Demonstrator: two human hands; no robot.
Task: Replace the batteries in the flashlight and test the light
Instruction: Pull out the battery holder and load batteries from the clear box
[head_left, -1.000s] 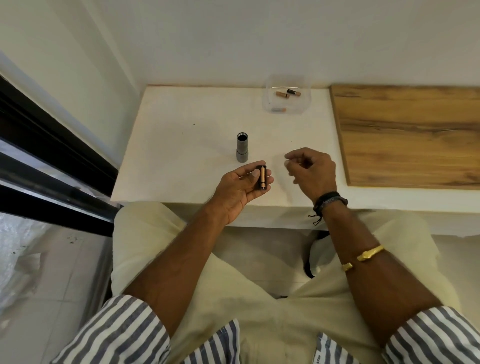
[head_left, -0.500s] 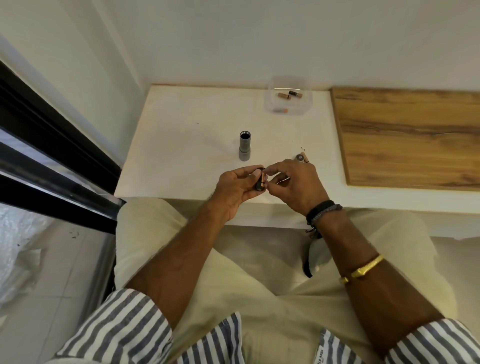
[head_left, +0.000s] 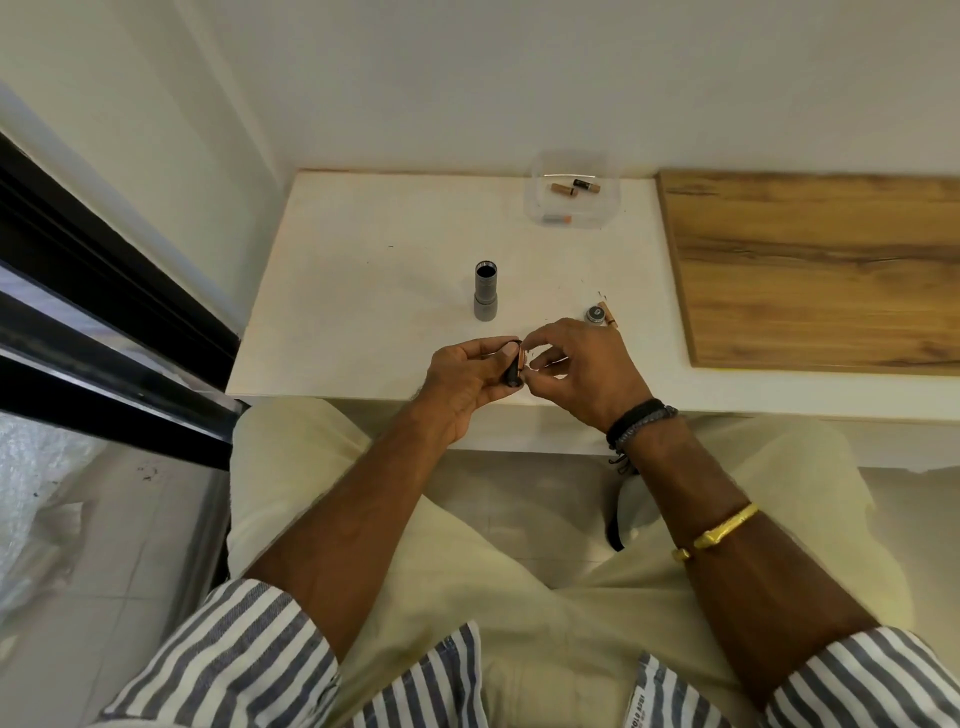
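Head view: the left hand (head_left: 467, 382) grips a black battery holder (head_left: 514, 366) above the white surface's (head_left: 363, 291) near edge, and the right hand (head_left: 587, 371) pinches its right side with curled fingertips. The grey flashlight body (head_left: 485, 296) stands upright just behind. Its cap (head_left: 595, 314) and a loose battery (head_left: 609, 315) lie to the right.

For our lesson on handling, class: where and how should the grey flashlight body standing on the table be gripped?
Grip the flashlight body round the middle of its barrel, coming from the side. It stands upright on its head, open end up, so a side grip probably keeps the mouth free.
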